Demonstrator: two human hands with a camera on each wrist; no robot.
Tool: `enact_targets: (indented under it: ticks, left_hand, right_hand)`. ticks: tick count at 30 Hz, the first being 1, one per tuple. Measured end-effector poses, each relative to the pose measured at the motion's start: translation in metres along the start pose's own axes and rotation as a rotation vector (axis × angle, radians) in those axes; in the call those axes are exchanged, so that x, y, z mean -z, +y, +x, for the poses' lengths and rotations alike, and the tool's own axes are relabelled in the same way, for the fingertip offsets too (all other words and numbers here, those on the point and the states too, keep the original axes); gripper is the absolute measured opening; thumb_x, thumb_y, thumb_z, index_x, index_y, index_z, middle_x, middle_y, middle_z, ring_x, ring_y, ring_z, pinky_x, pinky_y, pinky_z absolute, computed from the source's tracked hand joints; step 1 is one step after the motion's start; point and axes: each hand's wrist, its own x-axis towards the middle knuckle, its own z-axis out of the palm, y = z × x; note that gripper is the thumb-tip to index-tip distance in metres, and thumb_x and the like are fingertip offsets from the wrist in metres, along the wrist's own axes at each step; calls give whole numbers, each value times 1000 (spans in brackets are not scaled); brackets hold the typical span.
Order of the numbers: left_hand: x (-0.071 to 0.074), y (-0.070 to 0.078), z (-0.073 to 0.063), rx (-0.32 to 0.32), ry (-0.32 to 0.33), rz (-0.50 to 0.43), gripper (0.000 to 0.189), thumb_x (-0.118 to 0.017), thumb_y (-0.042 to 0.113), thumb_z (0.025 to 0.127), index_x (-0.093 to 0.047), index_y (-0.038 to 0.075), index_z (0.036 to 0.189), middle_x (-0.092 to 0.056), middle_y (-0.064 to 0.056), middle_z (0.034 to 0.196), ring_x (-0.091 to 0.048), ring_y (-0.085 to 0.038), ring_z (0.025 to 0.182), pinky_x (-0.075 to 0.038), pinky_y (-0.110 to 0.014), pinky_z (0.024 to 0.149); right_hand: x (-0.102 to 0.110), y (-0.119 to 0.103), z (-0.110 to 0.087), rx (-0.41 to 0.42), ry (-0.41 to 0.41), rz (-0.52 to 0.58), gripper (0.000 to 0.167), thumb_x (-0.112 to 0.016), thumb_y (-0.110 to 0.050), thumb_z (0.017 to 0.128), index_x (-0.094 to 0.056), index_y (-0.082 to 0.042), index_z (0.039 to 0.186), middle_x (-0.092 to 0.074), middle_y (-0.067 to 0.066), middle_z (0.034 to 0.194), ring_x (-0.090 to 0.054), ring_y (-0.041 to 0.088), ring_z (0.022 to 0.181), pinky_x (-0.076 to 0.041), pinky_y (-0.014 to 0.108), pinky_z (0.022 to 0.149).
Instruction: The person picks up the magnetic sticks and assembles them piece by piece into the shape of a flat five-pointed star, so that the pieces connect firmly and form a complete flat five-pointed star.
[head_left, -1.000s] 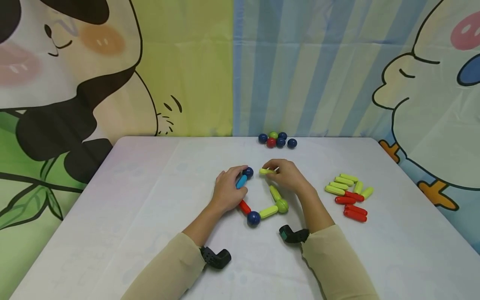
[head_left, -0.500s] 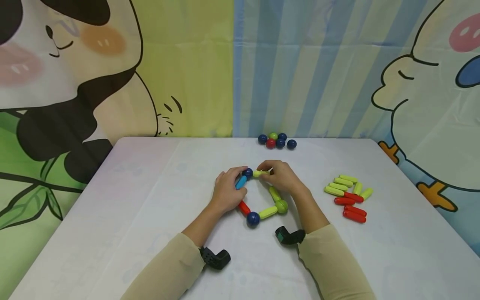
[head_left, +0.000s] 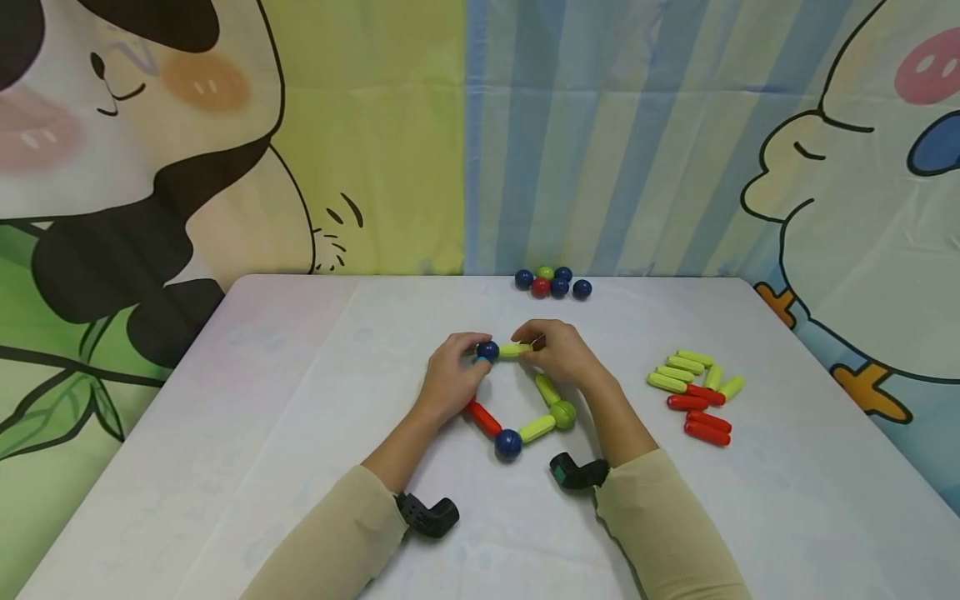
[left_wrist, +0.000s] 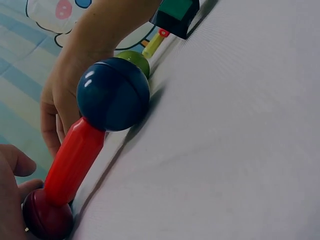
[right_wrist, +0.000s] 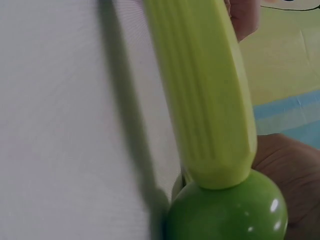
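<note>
My left hand (head_left: 444, 380) pinches a dark blue ball (head_left: 487, 351) at the far corner of a chain of toy building rods and balls. The light-blue rod below it is mostly hidden by the hand. My right hand (head_left: 561, 354) pinches a yellow-green rod (head_left: 513, 351), whose left end meets that ball. Nearer me, a red rod (head_left: 484, 418) runs to another blue ball (head_left: 507, 444), then a yellow-green rod (head_left: 537, 428), a green ball (head_left: 562, 414) and a further yellow-green rod (head_left: 547, 388). A dark red ball (left_wrist: 47, 214) shows beside my left hand in the left wrist view.
Loose yellow-green rods (head_left: 684, 364) and red rods (head_left: 707, 427) lie in a group to the right. Several balls, mostly blue with a red ball (head_left: 540, 287) and a green one, sit at the table's back edge. A patterned cloth hangs behind.
My right hand has brought its yellow-green rod leftward until the end meets the far blue ball. My left fingers have shifted up onto that ball, which has moved slightly left.
</note>
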Motion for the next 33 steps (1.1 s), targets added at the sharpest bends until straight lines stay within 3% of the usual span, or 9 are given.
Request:
enact_targets:
  ticks: [5, 9, 17, 20, 24, 28, 33]
  left_hand:
    - [1, -1, 2, 90, -14, -91, 35, -63, 10, 92, -72, 12, 126, -72, -7, 125, -62, -26, 125, -41, -48, 117]
    - [3, 0, 3, 143, -16, -90, 30, -64, 10, 94, -74, 13, 122, -73, -6, 122, -62, -26, 119, -44, -47, 113]
    - [3, 0, 2, 122, -75, 12, 32, -68, 15, 94, -73, 16, 126, -67, -9, 136, -55, -31, 135, -41, -52, 117]
    - [3, 0, 2, 127, -72, 15, 32, -67, 15, 94, -73, 16, 125, -67, -8, 136, -56, -31, 135, -42, -51, 117]
    - [2, 0, 2, 135, -69, 10, 31, -68, 14, 94, -74, 16, 125, -68, -8, 134, -56, -31, 134, -42, -50, 116]
    - [2, -1, 1, 142, -63, 3, 31, -68, 14, 93, -74, 16, 124, -68, -8, 133, -56, -31, 133, -43, -50, 116]
    - [2, -1, 1, 132, -51, -11, 31, -68, 13, 93, -74, 15, 124, -69, -8, 132, -58, -30, 132, -44, -50, 116]
  right_hand:
    - [1, -1, -1, 14, -15, 25, 29, -69, -5, 93, -73, -11, 122, -71, 10, 121, -65, 30, 113, -54, 46, 101]
    - [1, -4, -2, 16, -40, 51, 29, -70, -4, 92, -73, -11, 120, -71, 9, 120, -64, 29, 112, -54, 45, 100]
    - [4, 5, -1, 28, -55, 106, 27, -70, -11, 94, -73, -11, 121, -71, 9, 119, -65, 27, 109, -55, 41, 95]
    - [9, 21, 1, 1, 22, 175, 26, -68, -17, 98, -71, -9, 123, -71, 10, 115, -65, 25, 99, -57, 35, 84]
    - [14, 48, 2, -129, 239, 304, 24, -65, -21, 101, -70, -7, 121, -68, 12, 109, -61, 18, 78, -54, 24, 67]
    - [16, 68, 5, -225, 435, 392, 28, -65, -21, 100, -68, -7, 124, -65, 12, 115, -60, 12, 66, -54, 20, 60]
    - [22, 79, 13, -264, 477, 406, 47, -66, -21, 98, -57, -10, 142, -59, 16, 128, -64, 12, 71, -57, 22, 58]
